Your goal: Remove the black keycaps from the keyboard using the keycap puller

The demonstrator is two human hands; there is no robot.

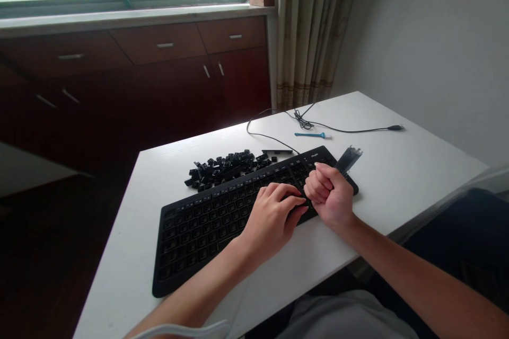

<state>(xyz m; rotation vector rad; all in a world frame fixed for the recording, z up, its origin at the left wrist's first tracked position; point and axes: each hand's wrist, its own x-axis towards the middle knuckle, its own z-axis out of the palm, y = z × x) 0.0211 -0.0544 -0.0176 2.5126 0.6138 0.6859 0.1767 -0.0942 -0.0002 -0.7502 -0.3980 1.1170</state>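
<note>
A black keyboard (214, 222) with its keycaps off across most of its face lies slantwise on the white table (401, 164). My right hand (330, 193) is wrapped in a fist round a dark brush-like tool (349, 160), whose bristly end sticks out past the thumb, over the keyboard's right end. Beside it, my left hand (276, 212) rests on the keyboard's right half with the fingers bent and close together; whatever lies under the fingertips is hidden. Loose black keycaps (226, 165) are heaped behind the keyboard.
A thin black cable (350, 131) runs from the keyboard over the table's back part, bunched in one spot. In front of it lies a blue tool (310, 134). Beyond the table stand red-brown cabinets (170, 90) and a curtain (308, 32).
</note>
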